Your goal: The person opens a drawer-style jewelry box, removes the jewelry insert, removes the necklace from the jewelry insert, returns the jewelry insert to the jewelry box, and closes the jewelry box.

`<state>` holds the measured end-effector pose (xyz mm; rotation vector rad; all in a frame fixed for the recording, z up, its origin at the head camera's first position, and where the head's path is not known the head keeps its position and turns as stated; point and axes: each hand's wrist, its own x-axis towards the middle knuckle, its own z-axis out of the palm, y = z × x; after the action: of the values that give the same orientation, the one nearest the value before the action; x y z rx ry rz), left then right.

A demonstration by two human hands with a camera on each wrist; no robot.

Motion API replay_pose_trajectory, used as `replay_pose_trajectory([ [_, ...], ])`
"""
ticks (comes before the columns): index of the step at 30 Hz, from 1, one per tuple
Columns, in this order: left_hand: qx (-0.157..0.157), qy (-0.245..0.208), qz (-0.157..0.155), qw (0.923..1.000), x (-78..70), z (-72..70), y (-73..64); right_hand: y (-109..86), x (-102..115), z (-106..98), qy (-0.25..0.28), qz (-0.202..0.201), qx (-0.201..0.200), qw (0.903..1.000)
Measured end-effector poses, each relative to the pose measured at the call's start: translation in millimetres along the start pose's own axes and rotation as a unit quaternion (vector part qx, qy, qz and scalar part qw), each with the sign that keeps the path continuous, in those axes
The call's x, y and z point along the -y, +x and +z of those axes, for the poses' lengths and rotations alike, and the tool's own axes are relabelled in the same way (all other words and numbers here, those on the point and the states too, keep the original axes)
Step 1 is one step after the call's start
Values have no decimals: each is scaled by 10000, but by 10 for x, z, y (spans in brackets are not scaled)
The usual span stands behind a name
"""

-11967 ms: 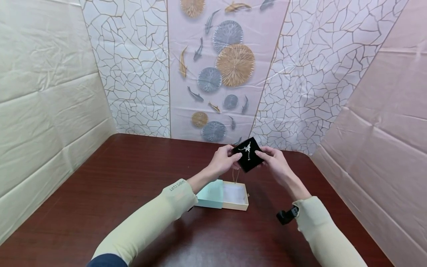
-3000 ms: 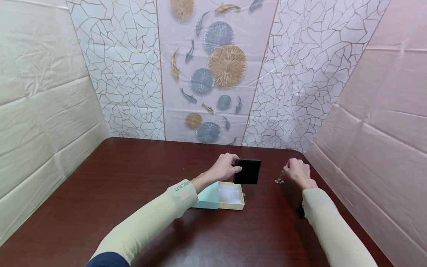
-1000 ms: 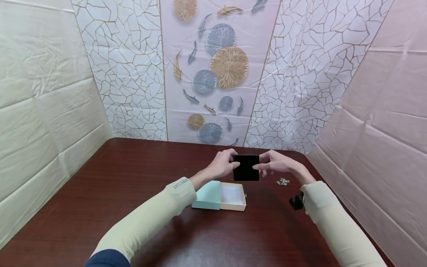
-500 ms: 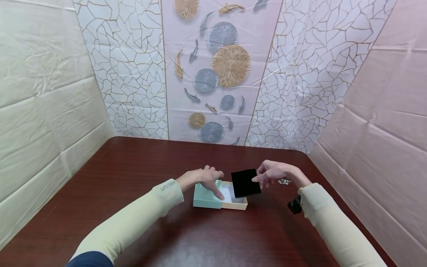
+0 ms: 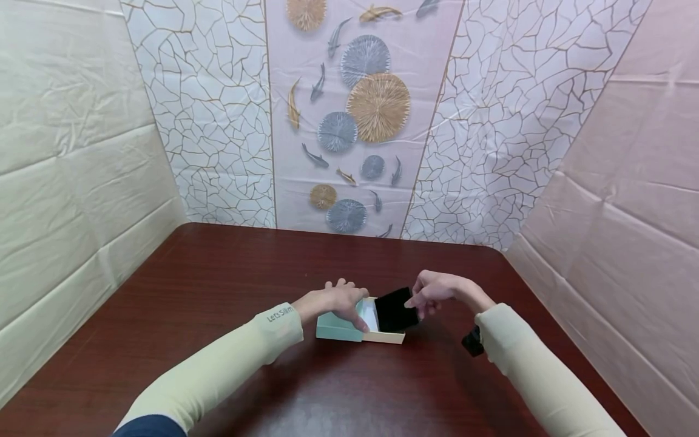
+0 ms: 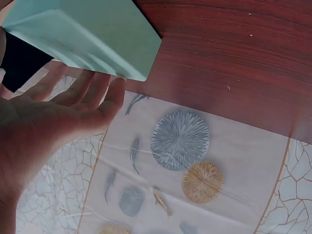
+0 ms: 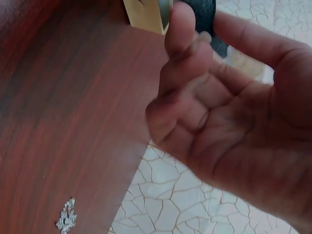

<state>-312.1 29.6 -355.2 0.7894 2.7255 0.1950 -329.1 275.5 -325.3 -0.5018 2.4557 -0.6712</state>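
The mint-green sliding gift box lies on the table with its cream drawer pulled out to the right. My left hand spans the box, thumb at the front near the drawer, fingers over the far edge; their tips are hidden behind the box in the left wrist view. My right hand pinches the right edge of a square black jewelry pad, tilted with its left side down in the drawer. A silver chain with sparkling stones lies on the table below my right hand; the head view hides it.
The dark red-brown wooden table has a patterned wall covering behind it. Pale cloth walls stand to the left and right. A small metal pull shows on the drawer's end.
The chain came off the pad and was laid on the table at right. My left hand let go of the pad and went to the box; my right hand lowered the pad into the drawer.
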Motion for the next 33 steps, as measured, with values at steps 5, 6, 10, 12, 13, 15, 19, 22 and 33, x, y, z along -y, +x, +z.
replay_pose_trajectory([
  [5, -59, 22, -9, 10000, -6, 22, 9, 60, -7, 91, -11, 120, -154, 9998],
  [6, -70, 17, -5, 10000, -6, 25, 10, 69, -4, 110, 6, 158, -178, 9997],
  [10, -110, -37, 18, 9999, -7, 37, 18, 104, 25, 183, 72, 270, -249, 9993],
  [12, -125, -57, 32, 9999, -8, 39, 22, 121, 45, 212, 105, 283, -279, 9992],
  [13, -127, -61, 43, 9999, -8, 38, 24, 130, 55, 224, 94, 274, -295, 9991],
  [15, -120, -72, 58, 9999, -10, 33, 26, 150, 77, 246, 99, 280, -336, 9990],
  [19, -114, -70, 63, 9999, -12, 21, 32, 189, 115, 285, 49, 289, -378, 9989],
  [22, -120, -66, 62, 9999, -15, 19, 35, 214, 135, 311, -37, 331, -441, 9985],
  [33, -89, -63, 26, 9999, -5, 9, 24, 287, 254, 426, -633, -104, -1104, 9918],
])
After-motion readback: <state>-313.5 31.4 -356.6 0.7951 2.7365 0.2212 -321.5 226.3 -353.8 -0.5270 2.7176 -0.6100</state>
